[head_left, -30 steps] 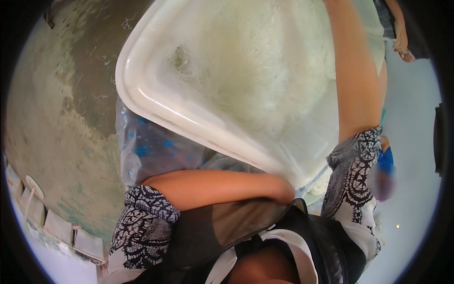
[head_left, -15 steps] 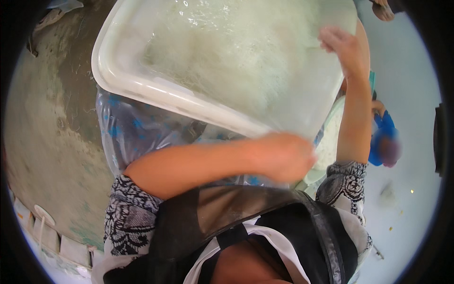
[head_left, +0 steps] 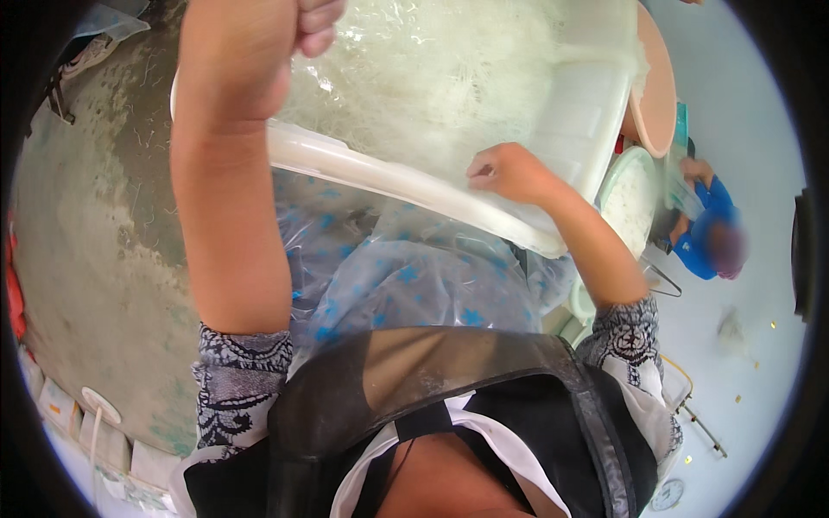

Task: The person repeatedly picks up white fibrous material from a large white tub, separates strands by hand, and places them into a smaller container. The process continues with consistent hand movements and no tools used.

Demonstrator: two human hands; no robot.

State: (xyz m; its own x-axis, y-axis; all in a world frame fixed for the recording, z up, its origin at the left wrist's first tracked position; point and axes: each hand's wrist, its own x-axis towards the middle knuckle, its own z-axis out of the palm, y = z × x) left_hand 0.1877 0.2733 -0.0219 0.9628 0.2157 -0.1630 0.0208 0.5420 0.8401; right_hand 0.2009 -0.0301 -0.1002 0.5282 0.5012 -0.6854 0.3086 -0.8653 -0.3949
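A large white tub [head_left: 345, 164] stands in front of me. In it lies a pale, tangled mass of thin strands [head_left: 432, 60], wet and shiny, perhaps in water. My left hand [head_left: 276, 43] is over the tub's left end, close to the camera and partly cut off by the upper edge; its fingers are curled closed. Inside the tub's near rim, toward the right, my right hand [head_left: 514, 173] has its fingers bent into a pinch. Whatever either hand holds, if anything, is too fine to make out.
Clear plastic sheeting with blue flowers [head_left: 406, 276] hangs between the tub and me. Right of the tub stand an orange basin [head_left: 656, 86] and a pale green basin [head_left: 630, 198] holding whitish contents. Farther right is a person in blue [head_left: 712, 224]. Stained concrete floor [head_left: 95, 224] spreads on the left.
My left hand has swung from near my right front up to the tub's far left. My right hand has come from the tub's right side down and left to the near rim.
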